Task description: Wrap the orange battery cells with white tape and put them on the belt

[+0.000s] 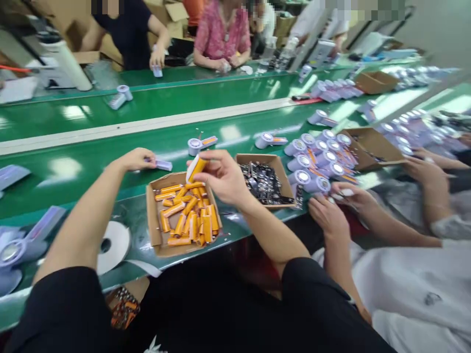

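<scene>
Fingers of my right hand [222, 176] are closed around an orange cylinder [199, 166], held just above the far rim of the cardboard box [154, 230]. I seem to grip it by the side so its white strip is left uncovered, facing left. Its long axis is tilted: the upper end leans right, and the lower end points down and left, toward the box's far edge.

My left hand [136, 159], beyond the box and to its left, has its fingertips pinched on one end of a lilac piece [164, 165]. That piece lies lengthwise, left to right, its free end pointing right; I cannot tell whether it touches the green belt [91, 162]. Holding it by the end probably leaves the rest accessible.

More orange cylinders [187, 213] lie jumbled in the box, which sits right before me, likely for easy reach. A white tape roll [123, 245] lies left of the box; a carton of dark parts [270, 205] is to its right, a lilac fan [195, 145] behind it.
</scene>
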Motion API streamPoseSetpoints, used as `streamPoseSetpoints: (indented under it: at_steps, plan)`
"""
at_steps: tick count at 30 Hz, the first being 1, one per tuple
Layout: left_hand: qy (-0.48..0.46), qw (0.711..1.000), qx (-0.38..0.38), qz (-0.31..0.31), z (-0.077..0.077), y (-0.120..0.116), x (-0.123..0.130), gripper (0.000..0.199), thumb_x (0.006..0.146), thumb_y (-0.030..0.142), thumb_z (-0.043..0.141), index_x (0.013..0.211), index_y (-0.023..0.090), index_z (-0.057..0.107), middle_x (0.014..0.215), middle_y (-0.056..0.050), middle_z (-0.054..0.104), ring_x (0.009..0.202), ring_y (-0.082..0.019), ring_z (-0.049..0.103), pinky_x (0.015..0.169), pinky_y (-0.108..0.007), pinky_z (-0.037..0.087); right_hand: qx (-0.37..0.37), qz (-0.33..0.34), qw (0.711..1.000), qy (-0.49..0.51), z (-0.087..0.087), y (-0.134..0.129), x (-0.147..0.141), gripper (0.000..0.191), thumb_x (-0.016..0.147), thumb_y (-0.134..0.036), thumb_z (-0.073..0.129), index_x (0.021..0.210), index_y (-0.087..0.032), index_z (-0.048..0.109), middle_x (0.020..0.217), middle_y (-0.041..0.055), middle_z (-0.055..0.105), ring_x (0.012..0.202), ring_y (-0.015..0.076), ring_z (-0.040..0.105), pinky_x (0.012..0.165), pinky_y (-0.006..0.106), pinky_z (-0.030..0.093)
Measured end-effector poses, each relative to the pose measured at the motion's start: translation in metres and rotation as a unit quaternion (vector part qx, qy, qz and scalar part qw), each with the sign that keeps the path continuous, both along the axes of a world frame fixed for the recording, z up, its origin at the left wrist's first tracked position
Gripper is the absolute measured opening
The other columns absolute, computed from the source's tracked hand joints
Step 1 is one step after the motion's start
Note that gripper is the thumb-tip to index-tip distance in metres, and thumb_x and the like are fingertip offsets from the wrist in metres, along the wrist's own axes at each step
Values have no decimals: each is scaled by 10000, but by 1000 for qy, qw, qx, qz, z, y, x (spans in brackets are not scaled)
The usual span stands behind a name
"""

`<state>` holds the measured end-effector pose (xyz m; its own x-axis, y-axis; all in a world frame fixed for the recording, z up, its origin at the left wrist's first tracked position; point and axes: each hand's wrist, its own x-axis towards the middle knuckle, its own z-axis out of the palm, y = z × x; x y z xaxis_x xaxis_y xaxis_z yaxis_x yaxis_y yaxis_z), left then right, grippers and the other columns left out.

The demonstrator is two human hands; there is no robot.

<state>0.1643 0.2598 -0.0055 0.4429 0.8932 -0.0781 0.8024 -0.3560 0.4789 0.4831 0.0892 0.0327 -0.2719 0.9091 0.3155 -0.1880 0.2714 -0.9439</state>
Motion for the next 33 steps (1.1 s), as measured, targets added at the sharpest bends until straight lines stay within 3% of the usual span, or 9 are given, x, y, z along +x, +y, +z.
streamPoseSetpoints:
  at_steps: [4,6,9,11,13,19,26,33]
  plan:
    - [-15,999,-11,46,-17,-1,-2,397,835,590,622,855,209,728,913,-67,781,861,-214,639,821,-306,491,49,42,983,-172,0,83,-41,549,920,-308,743,1418,-230,526,974,7,821,903,197,796,962,382,618]
    - [-22,997,9,76,-29,-1,2,321,897,500,602,907,201,719,938,-73,773,876,-217,624,826,-310,468,73,45,952,-293,-9,114,-61,503,915,-238,718,1391,-196,561,954,15,833,884,203,786,952,367,592]
    - [-29,995,21,91,-42,2,9,224,923,413,625,919,210,718,912,-68,760,881,-222,625,825,-309,453,113,40,882,-456,-24,139,-81,428,948,-193,688,1369,-176,616,1046,65,856,954,222,787,931,328,551]
    - [-31,995,23,89,-48,4,13,192,935,385,633,924,217,726,916,-63,761,902,-225,641,834,-309,458,136,40,835,-532,-32,145,-86,419,981,-204,675,1397,-183,630,1078,80,857,976,233,782,895,311,530]
    - [-29,995,25,90,-52,6,16,201,960,385,634,941,211,733,948,-64,764,937,-232,658,864,-325,474,150,43,806,-571,-38,147,-86,417,1002,-216,666,1417,-191,639,1069,87,854,957,246,776,863,309,515]
    - [-23,994,16,106,-58,12,29,282,1027,462,667,1026,186,728,1064,-65,755,1019,-228,675,986,-412,513,171,70,764,-618,-46,146,-81,428,1027,-216,650,1456,-215,641,1082,97,849,978,269,773,870,311,501]
    - [-33,991,8,131,-60,13,42,218,1014,397,643,996,214,759,1076,-97,801,1016,-244,672,873,-323,466,164,48,701,-693,-56,146,-78,517,1091,-277,555,1591,-149,524,1121,214,822,987,350,782,864,379,547]
    - [-41,987,0,158,-64,18,53,226,1019,380,620,1065,211,763,1089,-82,801,1005,-231,660,871,-312,464,171,89,647,-738,-57,145,-83,595,1104,-405,581,1673,-263,477,1305,222,789,1120,384,784,926,444,582]
